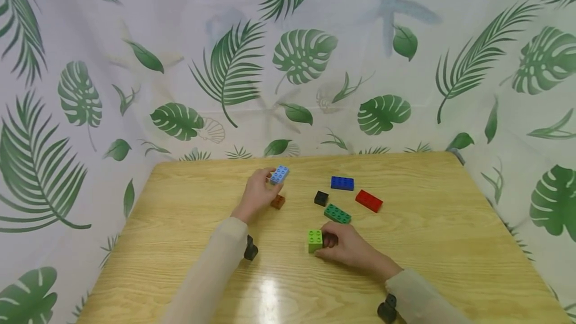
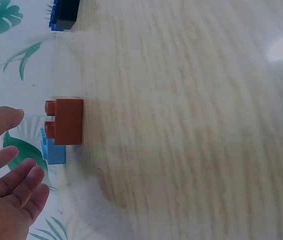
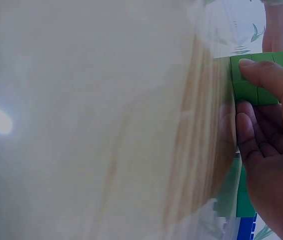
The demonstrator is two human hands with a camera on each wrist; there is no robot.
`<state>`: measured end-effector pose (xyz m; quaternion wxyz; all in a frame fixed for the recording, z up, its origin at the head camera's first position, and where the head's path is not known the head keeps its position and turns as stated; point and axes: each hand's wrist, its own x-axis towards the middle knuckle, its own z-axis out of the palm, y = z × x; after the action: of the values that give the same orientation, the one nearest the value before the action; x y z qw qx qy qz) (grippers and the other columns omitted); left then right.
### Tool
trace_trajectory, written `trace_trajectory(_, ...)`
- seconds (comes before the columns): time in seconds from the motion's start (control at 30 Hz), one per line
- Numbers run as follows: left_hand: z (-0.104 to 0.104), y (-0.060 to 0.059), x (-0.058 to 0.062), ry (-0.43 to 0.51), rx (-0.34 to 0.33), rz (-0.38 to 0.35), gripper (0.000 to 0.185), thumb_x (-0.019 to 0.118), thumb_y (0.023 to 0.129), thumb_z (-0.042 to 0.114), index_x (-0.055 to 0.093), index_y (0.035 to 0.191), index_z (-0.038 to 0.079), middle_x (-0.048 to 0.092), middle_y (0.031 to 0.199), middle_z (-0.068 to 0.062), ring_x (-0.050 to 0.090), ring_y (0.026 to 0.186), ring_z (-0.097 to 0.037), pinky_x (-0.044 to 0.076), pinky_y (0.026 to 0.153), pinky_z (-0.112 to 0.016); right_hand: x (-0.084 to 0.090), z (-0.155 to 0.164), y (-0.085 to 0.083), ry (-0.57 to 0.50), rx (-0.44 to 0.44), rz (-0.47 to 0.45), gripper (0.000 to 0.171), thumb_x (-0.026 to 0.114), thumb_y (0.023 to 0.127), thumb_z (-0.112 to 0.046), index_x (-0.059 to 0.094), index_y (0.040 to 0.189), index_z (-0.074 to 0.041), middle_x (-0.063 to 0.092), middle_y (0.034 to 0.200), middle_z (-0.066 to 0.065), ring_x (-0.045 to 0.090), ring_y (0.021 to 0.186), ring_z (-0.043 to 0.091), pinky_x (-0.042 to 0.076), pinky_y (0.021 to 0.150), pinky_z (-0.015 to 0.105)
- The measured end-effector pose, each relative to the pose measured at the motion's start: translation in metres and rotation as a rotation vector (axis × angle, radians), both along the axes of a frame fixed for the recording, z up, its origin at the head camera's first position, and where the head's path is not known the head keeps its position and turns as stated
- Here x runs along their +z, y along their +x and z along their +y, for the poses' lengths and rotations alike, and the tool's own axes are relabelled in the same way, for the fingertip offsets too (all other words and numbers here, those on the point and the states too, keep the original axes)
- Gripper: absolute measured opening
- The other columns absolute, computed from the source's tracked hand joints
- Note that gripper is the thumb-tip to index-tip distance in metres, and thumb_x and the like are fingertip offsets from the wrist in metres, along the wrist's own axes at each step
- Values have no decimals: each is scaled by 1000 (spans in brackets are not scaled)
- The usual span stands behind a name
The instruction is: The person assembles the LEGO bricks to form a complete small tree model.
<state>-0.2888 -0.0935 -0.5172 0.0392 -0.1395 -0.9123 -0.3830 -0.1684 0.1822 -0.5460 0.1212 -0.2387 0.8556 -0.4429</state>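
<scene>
Just left of centre in the head view, the left hand (image 1: 257, 194) pinches a light blue brick (image 1: 279, 174) between thumb and fingertips, lifted off the wooden table (image 1: 450, 244). A small brown brick (image 1: 277, 201) sits on the table directly below it; in the left wrist view that brown brick (image 2: 65, 121) shows 2 studs, with a sliver of the light blue brick (image 2: 53, 150) beside it. Lower centre, the right hand (image 1: 348, 246) curls its fingers against a lime green block (image 1: 315, 240), the thumb pressed on it in the right wrist view (image 3: 261, 77). Right of centre lie a black brick (image 1: 321, 198), a dark green brick (image 1: 337, 213), a red brick (image 1: 369, 200) and a dark blue brick (image 1: 342, 183), all apart from each other. The blue brick is held only at one end, so it could tilt and slip from the pinch, or knock the loose brown brick aside if it drops on it.
</scene>
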Motion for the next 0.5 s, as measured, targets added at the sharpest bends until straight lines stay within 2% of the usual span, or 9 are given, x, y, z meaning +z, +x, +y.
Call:
trace_trajectory(0.17, 2, -10, -2, 3, 51, -49, 58, 77, 98, 27, 59, 145, -1, 65, 128, -25, 63, 112, -36, 55, 94, -49, 1, 0, 0, -4, 0, -1, 22, 85, 90, -29, 70, 103, -17, 64, 93, -1, 56, 80, 9, 50, 71, 23)
trace_trajectory(0.5, 4, -25, -8, -56, 77, -95, 61, 79, 96, 29, 59, 145, -1, 66, 126, -25, 64, 114, -37, 54, 97, -50, 4, 0, 1, 5, -4, -24, 23, 85, 91, -27, 71, 105, -16, 64, 95, 0, 57, 83, 11, 50, 72, 23)
